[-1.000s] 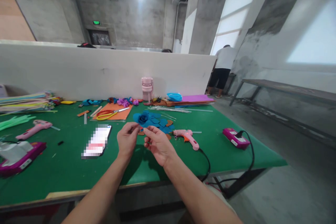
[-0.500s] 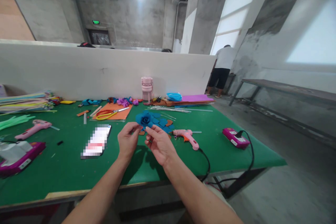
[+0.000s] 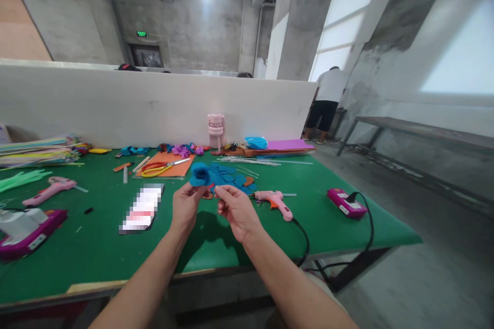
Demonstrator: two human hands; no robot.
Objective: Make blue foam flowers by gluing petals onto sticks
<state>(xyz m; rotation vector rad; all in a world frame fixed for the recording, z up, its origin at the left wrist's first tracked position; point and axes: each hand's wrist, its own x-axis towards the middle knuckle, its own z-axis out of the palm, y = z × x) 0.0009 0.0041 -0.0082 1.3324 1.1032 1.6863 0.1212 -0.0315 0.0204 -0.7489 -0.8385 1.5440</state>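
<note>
A blue felt flower [image 3: 199,175] with a rolled centre is pinched by my left hand [image 3: 186,207] just above the table. My right hand [image 3: 240,212] is closed beside it, thumb and forefinger pressed together, apart from the flower. Whether a small thing lies between those fingertips is too small to tell. Loose blue felt petals [image 3: 227,177] are spread on the table behind my right hand, with a brown piece [image 3: 249,181] among them. A pink glue gun [image 3: 275,199] lies just right of my right hand.
On the green table [image 3: 154,262], a phone [image 3: 142,208], scissors [image 3: 156,168] on orange sheets and a second glue gun [image 3: 50,189] lie to the left. A pink bottle [image 3: 216,131] stands at the back. A purple power strip [image 3: 346,202] sits at right. Beyond, a person [image 3: 328,95] stands.
The flower has moved left with my left hand and tilted to show more of its side. My right fingertips, formerly at its petals, are now apart from it.
</note>
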